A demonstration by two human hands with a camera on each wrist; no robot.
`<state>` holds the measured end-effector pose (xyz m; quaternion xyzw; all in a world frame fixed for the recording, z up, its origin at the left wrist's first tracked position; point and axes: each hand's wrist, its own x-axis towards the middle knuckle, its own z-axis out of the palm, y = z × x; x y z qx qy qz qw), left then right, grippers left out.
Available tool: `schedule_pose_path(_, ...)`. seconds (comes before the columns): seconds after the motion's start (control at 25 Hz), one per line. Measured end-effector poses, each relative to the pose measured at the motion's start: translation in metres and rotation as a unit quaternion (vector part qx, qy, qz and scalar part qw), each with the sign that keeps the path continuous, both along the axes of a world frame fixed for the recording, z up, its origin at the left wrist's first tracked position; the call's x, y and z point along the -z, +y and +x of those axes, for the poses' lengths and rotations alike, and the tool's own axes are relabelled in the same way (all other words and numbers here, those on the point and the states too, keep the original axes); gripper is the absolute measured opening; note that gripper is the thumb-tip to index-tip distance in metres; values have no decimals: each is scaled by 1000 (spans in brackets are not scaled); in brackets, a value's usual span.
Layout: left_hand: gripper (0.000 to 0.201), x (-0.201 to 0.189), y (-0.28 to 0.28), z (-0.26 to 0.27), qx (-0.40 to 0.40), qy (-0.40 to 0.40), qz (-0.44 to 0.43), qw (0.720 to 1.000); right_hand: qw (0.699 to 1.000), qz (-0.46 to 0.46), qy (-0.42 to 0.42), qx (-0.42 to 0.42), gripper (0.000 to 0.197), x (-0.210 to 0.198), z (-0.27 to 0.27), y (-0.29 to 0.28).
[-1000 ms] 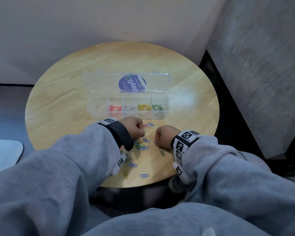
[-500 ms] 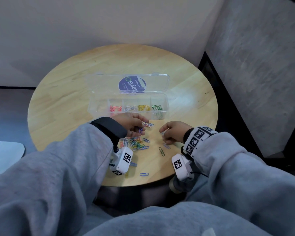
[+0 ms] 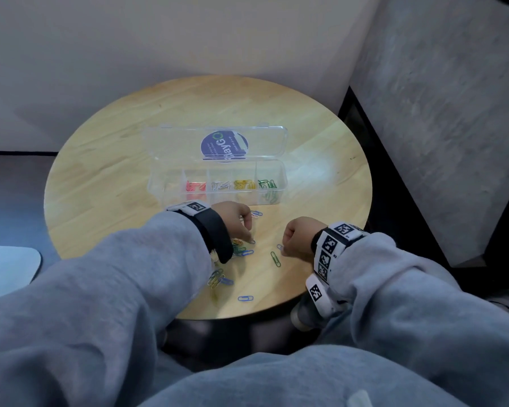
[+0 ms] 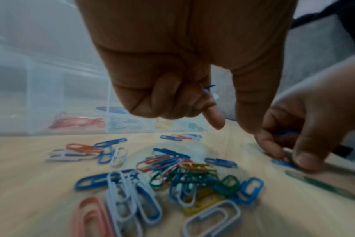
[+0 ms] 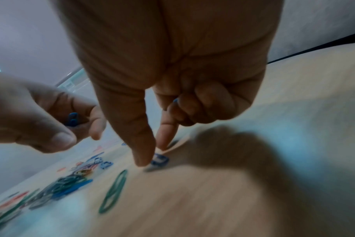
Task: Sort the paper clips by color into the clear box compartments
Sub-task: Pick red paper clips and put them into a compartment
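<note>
The clear box (image 3: pixel 159 186) stands open on the round table, with red, white, yellow and green clips in separate compartments. Loose mixed paper clips (image 4: pixel 184 173) lie in front of it. My left hand (image 3: pixel 249 235) hovers over the pile, and its curled fingers hold blue clips (image 5: pixel 72 119). My right hand (image 5: pixel 152 154) pinches a blue clip (image 5: pixel 160 160) lying on the table between thumb and forefinger. Another blue clip (image 5: pixel 175 100) peeks from its curled fingers. A green clip (image 3: pixel 275 259) lies between the hands.
The box lid (image 3: pixel 215 142) lies flat behind the box with a purple sticker. One blue clip (image 3: pixel 245 298) sits alone near the table's front edge (image 3: pixel 247 317). A wall and a grey panel close in behind and to the right.
Half a second ago both hands were raised with the wrists turned outward. Now they are down at the table again, the right on a blue clip right of the green one.
</note>
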<state>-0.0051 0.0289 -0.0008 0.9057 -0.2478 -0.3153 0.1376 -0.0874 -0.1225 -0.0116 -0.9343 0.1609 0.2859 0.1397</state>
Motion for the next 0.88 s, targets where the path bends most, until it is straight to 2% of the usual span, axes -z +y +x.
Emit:
schedule_pose_path(0.12,23,6,-5,-7,72,-36,58,995,1000,-10,5,2,29,9,2,1)
schedule_pose_path(0.24,29,9,-9,-11,115,-59,86,988,1000,-9,12,12,23,14,6,1)
schedule_pose_path(0.32,30,10,-11,-12,124,-72,100,985,1000,-5,16,25,17,16,6,0)
schedule_pose_path(0.52,27,12,-22,-15,141,-78,163,973,998,17,11,52,26,20,7,-4)
schedule_pose_path(0.72,25,13,-19,-12,145,-77,150,975,998,30,11,52,10,16,6,-10)
schedule_pose_path(0.8,22,13,-15,-11,146,-67,151,975,992,85,-7,94,11,11,6,-14)
schedule_pose_path(0.88,17,13,-13,-12,146,-57,149,976,967,203,-5,151,19,5,5,-14)
